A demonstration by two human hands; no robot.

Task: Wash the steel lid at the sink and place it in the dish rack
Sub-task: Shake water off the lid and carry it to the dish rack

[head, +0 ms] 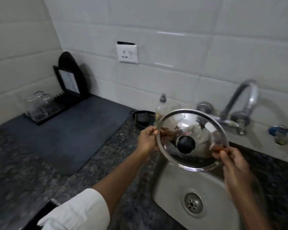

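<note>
The round steel lid point(199, 125) is held tilted above the back of the steel sink point(171, 185), its shiny inner face and dark centre knob turned toward me. My left hand point(147, 138) pinches the lid's left rim. My right hand point(233, 158), blurred, grips the right rim. The black dish rack point(56, 103) stands far left on the counter against the tiled wall, well apart from the lid.
Clear glasses point(37, 105) and a black board and tray stand in the rack. A dark mat point(70, 135) covers the counter between rack and sink. A soap bottle point(161, 105), a small black dish point(142, 117) and the tap point(243, 103) sit behind the lid.
</note>
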